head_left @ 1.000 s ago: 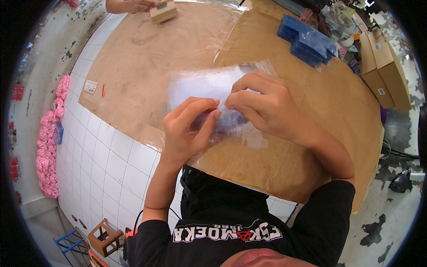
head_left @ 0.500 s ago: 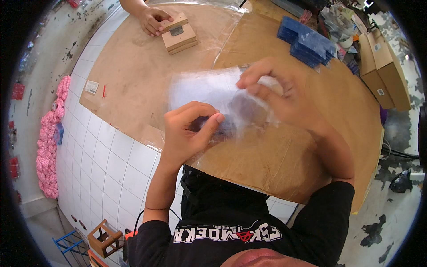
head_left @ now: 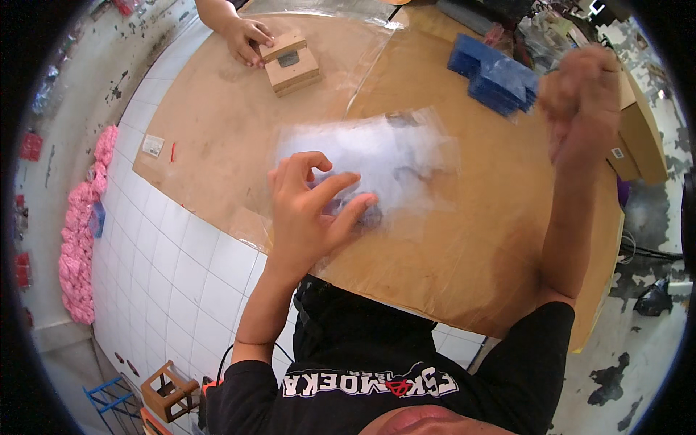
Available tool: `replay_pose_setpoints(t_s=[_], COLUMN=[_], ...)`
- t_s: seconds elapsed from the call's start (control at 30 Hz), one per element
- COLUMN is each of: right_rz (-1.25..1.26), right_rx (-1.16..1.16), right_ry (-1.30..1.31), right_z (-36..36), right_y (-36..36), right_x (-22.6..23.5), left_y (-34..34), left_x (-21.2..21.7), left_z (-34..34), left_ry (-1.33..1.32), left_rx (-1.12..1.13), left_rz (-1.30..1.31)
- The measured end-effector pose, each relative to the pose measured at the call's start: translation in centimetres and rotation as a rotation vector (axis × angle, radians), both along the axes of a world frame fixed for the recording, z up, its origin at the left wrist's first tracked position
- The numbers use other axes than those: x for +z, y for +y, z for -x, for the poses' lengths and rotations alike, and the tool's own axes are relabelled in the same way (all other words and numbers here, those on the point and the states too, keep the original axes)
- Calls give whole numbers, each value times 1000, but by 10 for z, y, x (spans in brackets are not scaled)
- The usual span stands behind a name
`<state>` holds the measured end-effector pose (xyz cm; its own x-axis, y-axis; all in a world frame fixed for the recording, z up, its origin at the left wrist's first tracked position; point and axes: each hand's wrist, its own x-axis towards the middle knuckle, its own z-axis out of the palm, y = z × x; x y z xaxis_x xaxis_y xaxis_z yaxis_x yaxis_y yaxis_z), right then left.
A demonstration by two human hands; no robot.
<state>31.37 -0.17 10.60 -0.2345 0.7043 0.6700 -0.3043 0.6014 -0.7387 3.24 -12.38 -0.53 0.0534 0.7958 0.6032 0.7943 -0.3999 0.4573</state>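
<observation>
A loose pile of clear plastic sheets or bags (head_left: 362, 148) lies on the brown-covered table in front of me. Over its near left edge is my left hand (head_left: 312, 203), thumb and fingers spread apart with nothing gripped. Small dark items (head_left: 370, 214) show beneath its fingertips, too unclear to name. My right hand (head_left: 583, 101) is raised at the far right, beside a stack of blue flat packets (head_left: 500, 72). Motion blurs its fingers, so I cannot see whether it holds anything.
Across the table at the far left, another person's hand (head_left: 246, 40) rests by a wooden block jig (head_left: 292, 65). Cardboard boxes (head_left: 641, 138) and plastic clutter (head_left: 544, 36) line the right side. A white label (head_left: 153, 145) lies near the table's left edge.
My right hand has swung from above the plastic pile out to the far right. The fingers of my left hand have spread from a pinch. The other person's hand has barely shifted.
</observation>
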Motion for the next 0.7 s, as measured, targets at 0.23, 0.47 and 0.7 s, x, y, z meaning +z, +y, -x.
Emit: replay_pose_setpoints(t_s=[0.23,0.47,0.7], right_rz=[-142,173,506], right_rx=[353,288,143], right_ry=[-752,-900,-731], right_z=[91,94,121], right_y=[-55,-53,36], right_x=[-50,-39,-47], left_y=[-25,-35,30], left_x=[12,2,24], left_z=[-2,23,68], left_ry=[-571,-952,-840], left_rx=[-391,-216,0], left_rz=[223,191,145])
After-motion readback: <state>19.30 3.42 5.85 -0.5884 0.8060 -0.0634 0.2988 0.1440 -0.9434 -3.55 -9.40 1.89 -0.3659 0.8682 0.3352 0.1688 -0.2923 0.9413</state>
